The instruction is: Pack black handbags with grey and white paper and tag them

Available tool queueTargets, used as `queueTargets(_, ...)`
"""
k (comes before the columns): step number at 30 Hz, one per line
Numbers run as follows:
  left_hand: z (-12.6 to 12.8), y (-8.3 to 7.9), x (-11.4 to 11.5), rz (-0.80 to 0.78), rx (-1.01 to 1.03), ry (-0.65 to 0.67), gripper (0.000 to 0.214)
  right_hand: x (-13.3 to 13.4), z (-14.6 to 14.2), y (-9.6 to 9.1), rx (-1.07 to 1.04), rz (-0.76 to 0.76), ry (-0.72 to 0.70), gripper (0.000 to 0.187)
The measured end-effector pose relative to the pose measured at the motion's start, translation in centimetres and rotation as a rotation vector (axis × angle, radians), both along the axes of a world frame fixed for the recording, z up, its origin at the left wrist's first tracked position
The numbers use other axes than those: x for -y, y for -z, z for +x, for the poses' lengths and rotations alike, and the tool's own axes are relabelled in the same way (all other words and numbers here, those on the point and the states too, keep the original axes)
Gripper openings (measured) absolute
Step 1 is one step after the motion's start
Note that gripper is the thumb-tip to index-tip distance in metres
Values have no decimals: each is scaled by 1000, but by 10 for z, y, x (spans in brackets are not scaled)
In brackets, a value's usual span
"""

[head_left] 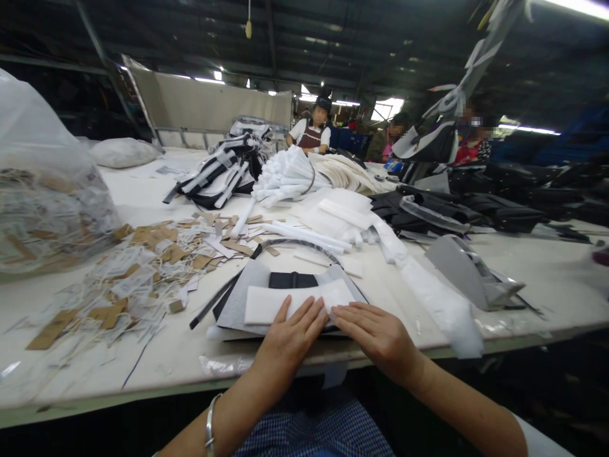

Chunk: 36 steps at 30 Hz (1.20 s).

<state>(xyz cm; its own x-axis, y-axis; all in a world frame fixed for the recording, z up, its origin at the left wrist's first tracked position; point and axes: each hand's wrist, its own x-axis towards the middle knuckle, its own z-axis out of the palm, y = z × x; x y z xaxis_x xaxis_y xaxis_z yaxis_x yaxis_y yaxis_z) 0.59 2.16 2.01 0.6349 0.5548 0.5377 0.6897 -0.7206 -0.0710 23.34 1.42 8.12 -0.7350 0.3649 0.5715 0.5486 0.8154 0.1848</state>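
Observation:
A black bag (219,311) lies at the table's near edge, its strap (304,242) looping out behind it. Grey-white wrapping paper (240,289) covers part of the bag, leaving a black band (292,279) bare in the middle. Across the front rests a strip of white foam sheet (261,308). Flat on the foam, my left hand (297,324) presses with its fingers stretched out. My right hand (375,330) lies beside it, fingers extended over the foam's right end. The fingertips of both hands nearly meet. Neither hand grips anything.
Many paper tags (157,254) are scattered at left beside a clear plastic sack (52,190). White foam rolls (283,174) and wrapped straps (223,171) are piled behind. A grey bag (469,270) and a foam roll (432,304) lie at right. A co-worker (311,133) is across the table.

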Motion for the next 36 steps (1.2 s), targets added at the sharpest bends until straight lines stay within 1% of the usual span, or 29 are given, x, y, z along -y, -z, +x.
queueTargets(4,-1,-1,0,-51,-18,3,41,4,0,3,13,8,44,29)
queueTargets(9,-1,-1,2,-103,-18,-2,44,11,-2,10,-55,8,84,28)
queueTargets(14,-1,-5,6,-155,-13,-57,53,21,-7,18,-121,5,123,30)
queueTargets(17,0,-6,7,-145,-27,-45,57,25,-9,25,-140,4,142,31)
queueTargets(20,-1,-5,5,-120,-56,-4,55,28,-7,35,-159,-7,131,35)
queueTargets(22,-2,-4,4,-123,-77,11,53,33,-1,42,-173,-33,97,38)
queueTargets(25,-2,-4,2,-141,-107,13,54,50,14,54,-172,-97,7,34)
queueTargets(26,-2,-4,2,-148,-117,13,55,57,19,59,-160,-119,-2,34)
queueTargets(28,-2,-5,2,-162,-132,10,58,70,28,73,-131,-149,55,37)
queueTargets(30,-1,-7,2,-170,-140,7,61,77,31,90,-111,-143,175,42)
queueTargets(32,-1,-8,3,-167,-140,1,62,76,29,107,-119,-97,242,44)
queueTargets(33,-1,-8,3,-165,-140,-2,62,73,26,113,-132,-68,233,43)
queueTargets(34,-1,-9,3,-163,-143,-4,62,69,22,117,-149,-40,200,41)
queueTargets(36,-1,-10,4,-163,-153,-6,62,60,15,118,-199,-9,106,35)
